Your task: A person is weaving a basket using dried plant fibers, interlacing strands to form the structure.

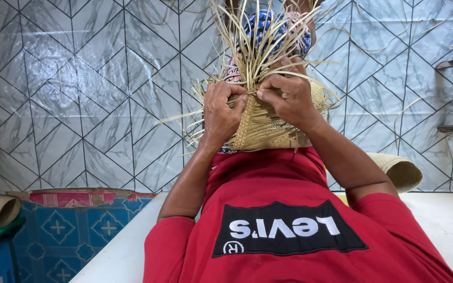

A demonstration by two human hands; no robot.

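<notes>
The head view showed the left hand [220, 111] and right hand [288, 100] both pinching loose straw strips [252, 47] atop a half-woven straw mat [268, 131] held over the lap, where a slipped pinch would likely loosen the weave.

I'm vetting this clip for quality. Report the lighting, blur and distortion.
Head view: soft, even daylight with no hard shadows; mild sheen on the tiled wall; both hands and the woven mat are sharp; loose straw ends are slightly soft; wide-angle stretch bends the edges.
</notes>
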